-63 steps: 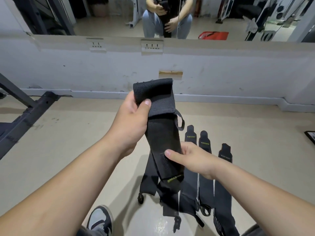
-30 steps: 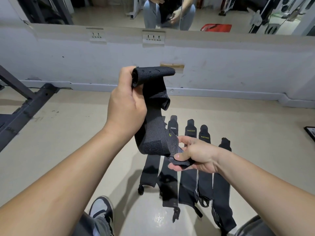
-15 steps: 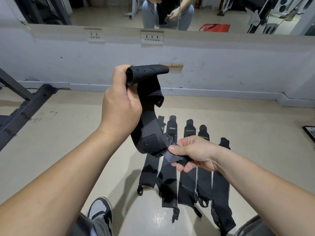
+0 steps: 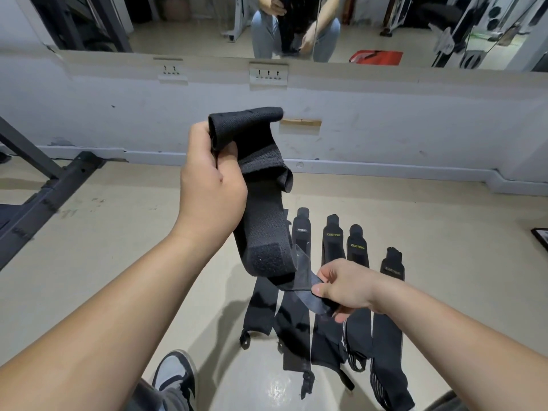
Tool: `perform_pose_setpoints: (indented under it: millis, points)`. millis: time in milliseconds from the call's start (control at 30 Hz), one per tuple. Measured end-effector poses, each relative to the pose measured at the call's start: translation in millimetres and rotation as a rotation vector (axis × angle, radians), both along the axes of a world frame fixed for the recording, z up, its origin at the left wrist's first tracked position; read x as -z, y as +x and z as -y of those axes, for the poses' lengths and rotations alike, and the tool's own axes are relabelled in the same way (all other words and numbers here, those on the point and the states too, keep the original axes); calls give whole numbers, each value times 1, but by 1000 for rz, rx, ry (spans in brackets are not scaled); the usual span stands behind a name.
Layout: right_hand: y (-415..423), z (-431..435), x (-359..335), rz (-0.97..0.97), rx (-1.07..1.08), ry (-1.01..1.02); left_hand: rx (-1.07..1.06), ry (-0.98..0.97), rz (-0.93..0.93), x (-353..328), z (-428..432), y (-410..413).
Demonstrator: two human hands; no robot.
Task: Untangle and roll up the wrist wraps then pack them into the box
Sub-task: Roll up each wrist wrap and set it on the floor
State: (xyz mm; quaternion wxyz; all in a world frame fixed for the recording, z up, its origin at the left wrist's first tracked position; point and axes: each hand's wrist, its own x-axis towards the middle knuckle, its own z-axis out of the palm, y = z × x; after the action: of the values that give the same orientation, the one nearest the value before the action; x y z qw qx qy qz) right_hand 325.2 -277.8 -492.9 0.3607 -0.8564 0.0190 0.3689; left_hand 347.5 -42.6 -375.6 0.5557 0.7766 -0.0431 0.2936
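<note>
I hold a black wrist wrap in the air in front of me. My left hand grips its folded upper end at chest height. The wrap hangs down, curls back at the bottom and shows a velcro patch. My right hand pinches the thin strap at the wrap's lower end and pulls it to the right. Below, several more black wrist wraps lie flat side by side on the floor, some with yellow lettering. No box is in view.
A white wall with a mirror above it runs across the back. A dark metal rack base stands at the left. My shoe is at the bottom. A dark flat object pokes in at the right edge.
The hanging wrap has been folded up from its lower end. My left hand turned and rose with the top end. My right hand moved from the wrap's body to its end strap, drawing it right.
</note>
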Motion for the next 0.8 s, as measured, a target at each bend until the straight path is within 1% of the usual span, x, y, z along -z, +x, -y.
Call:
perform_pose_setpoints:
  millis: [67,167,333,533,700,800]
  points:
    - [-1,3,2,21,-14,-62,27,-116,-41,0,2,1]
    - [-3,0,0,-12,-9,-57,50,-184,-85,4,4,3]
    - [0,-5,-6,-14,88,24,78,-165,-96,5,8,-1]
    - [3,2,-4,-30,114,57,26,-165,-105,7,4,2]
    - [6,2,-6,-149,300,258,13,-161,-99,8,2,4]
    - [8,3,-5,-144,380,289,12,-149,-98,9,3,4]
